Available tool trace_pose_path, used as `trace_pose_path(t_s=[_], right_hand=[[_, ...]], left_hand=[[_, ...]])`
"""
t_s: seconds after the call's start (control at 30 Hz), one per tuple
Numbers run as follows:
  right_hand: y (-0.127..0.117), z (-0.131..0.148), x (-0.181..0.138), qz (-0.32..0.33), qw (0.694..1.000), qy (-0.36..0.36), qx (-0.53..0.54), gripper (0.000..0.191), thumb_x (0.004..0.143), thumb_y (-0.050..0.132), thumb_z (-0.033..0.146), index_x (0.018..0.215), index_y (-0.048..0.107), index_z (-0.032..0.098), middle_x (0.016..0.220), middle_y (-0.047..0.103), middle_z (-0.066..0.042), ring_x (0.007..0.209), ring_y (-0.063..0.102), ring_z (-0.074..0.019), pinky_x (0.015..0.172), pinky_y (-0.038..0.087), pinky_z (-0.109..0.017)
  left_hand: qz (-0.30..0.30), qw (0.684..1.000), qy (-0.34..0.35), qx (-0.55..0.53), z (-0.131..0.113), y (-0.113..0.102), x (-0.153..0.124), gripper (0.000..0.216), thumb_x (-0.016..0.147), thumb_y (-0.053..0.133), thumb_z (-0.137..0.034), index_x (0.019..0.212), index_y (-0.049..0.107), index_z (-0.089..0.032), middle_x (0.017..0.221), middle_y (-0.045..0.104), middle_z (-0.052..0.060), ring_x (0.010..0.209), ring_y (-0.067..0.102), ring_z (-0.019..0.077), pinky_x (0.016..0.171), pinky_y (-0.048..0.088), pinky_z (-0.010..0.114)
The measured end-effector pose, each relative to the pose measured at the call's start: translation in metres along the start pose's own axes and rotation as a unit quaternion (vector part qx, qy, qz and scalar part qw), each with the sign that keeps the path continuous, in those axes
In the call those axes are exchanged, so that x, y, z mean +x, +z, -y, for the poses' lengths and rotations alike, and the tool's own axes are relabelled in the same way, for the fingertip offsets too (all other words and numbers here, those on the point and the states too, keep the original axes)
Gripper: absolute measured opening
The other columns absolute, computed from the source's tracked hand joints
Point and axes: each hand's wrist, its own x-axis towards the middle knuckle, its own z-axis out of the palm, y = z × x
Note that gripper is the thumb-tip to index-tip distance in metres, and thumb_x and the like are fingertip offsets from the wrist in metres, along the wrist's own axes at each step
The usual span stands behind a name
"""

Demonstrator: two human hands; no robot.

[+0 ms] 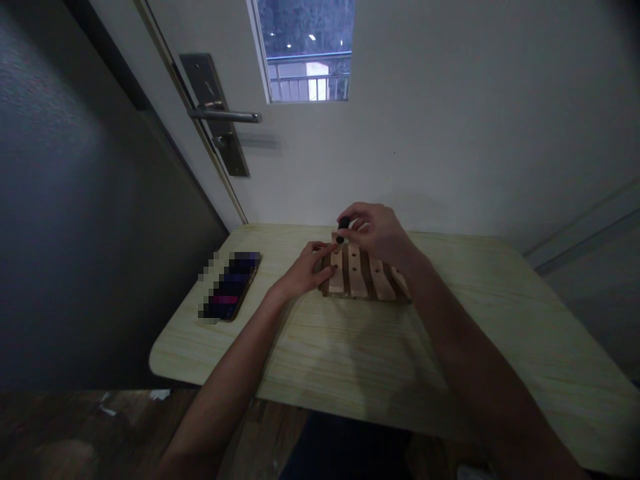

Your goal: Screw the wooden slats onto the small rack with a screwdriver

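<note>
A small wooden slatted rack (357, 275) with holes in its slats lies on the pale wooden table (380, 360). My left hand (305, 270) rests against the rack's left edge, fingers curled on the outer slat. My right hand (377, 230) hovers over the rack's far left corner, its fingertips pinched on a small black knob-like piece (343, 227) that stands at the top of a slat.
A phone (231, 285) lies on the table to the left of my left hand. A white door with a metal lever handle (225, 115) and a small window stands straight behind the table. A dark wall is at the left.
</note>
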Motion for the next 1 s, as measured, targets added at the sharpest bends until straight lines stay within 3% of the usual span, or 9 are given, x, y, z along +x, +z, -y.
trace_pose_path(t_s=[0.1,0.2,0.6,0.87,1.0], right_hand=[[0.002,-0.002,0.0,-0.048,0.999,0.006,-0.022,0.032,0.066,0.081,0.035,0.068,0.053,0.021,0.063,0.062,0.002,0.056,0.054,-0.0117,0.056,0.043,-0.027],[0.006,-0.004,-0.002,-0.065,0.997,0.008,-0.034,0.038,0.067,0.081,0.04,0.068,0.047,0.023,0.06,0.059,0.004,0.055,0.053,-0.0123,0.055,0.041,-0.027],[-0.008,0.011,-0.001,-0.079,0.996,0.047,-0.002,0.027,0.072,0.074,0.032,0.073,0.048,0.022,0.07,0.064,0.001,0.056,0.062,-0.0138,0.054,0.047,-0.028],[-0.012,0.014,-0.002,-0.047,0.997,0.058,-0.02,0.025,0.069,0.075,0.025,0.073,0.051,0.02,0.072,0.065,0.0,0.056,0.061,-0.013,0.053,0.047,-0.028],[-0.011,0.009,-0.002,-0.045,0.996,0.057,-0.047,0.024,0.068,0.075,0.022,0.07,0.051,0.021,0.068,0.065,0.001,0.054,0.061,-0.0127,0.053,0.046,-0.027]], left_hand=[[-0.004,1.0,0.004,-0.001,0.001,0.0,0.0,0.053,0.088,0.057,-0.04,0.138,0.052,-0.024,0.129,0.046,0.012,0.127,0.045,0.0307,0.115,0.033,0.056],[-0.006,1.0,0.007,-0.003,0.001,0.0,0.0,0.052,0.088,0.058,-0.04,0.138,0.053,-0.025,0.129,0.046,0.011,0.127,0.045,0.0308,0.115,0.034,0.056],[-0.007,1.0,0.001,-0.002,0.004,0.003,0.0,0.053,0.087,0.059,-0.036,0.138,0.053,-0.024,0.131,0.043,0.012,0.128,0.044,0.0311,0.115,0.033,0.058],[-0.029,0.999,0.007,-0.02,-0.003,0.02,0.002,0.053,0.089,0.059,-0.041,0.138,0.052,-0.021,0.133,0.043,0.014,0.124,0.048,0.0298,0.104,0.047,0.05],[-0.061,0.998,-0.016,0.008,-0.001,0.014,0.004,0.051,0.091,0.055,-0.044,0.135,0.054,-0.018,0.129,0.05,0.016,0.114,0.055,0.0268,0.095,0.052,0.045]])
